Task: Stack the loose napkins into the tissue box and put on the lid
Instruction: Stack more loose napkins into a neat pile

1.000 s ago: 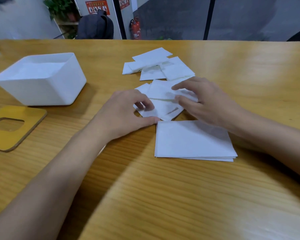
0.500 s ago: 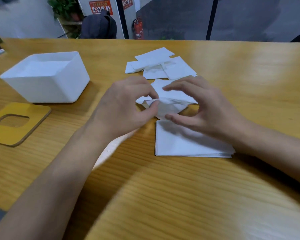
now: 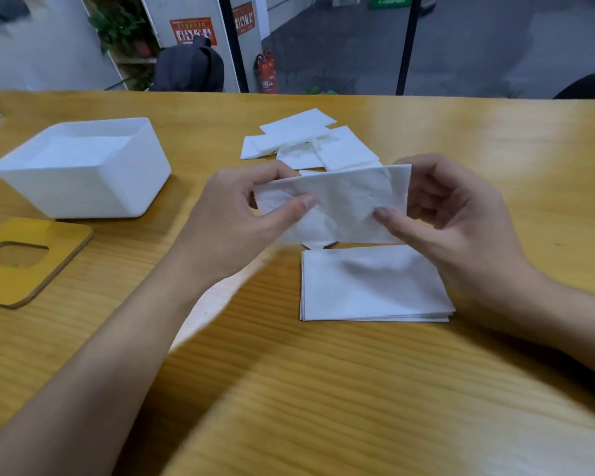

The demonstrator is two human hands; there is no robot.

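Holding one napkin (image 3: 340,201) stretched btwn both hands, off the table (image 3: 495,139): L hand (image 3: 241,218) pinching its left edge w/ thumb & curled fingers, R hand (image 3: 461,228) pinching the right edge likewise. Neat stack (image 3: 371,286) lying just under R hand. Loose napkins (image 3: 310,142) scattered just beyond hands. Open tissue box (image 3: 90,187) well left of L hand; lid (image 3: 31,262) flat, nearer & further left.

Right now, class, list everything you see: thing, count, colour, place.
table: one, yellow-brown wood, under everything
tissue box: one, white, lidless, far left
lid: one, yellow, with cutout, near left
loose napkins: several, white, far centre
napkin stack: one, white, centre-right
held napkin: one, white, above the stack's far edge
backpack: one, dark, behind table
fire extinguisher: one, red, behind table
left hand: pinches held napkin's left end
right hand: pinches its right end
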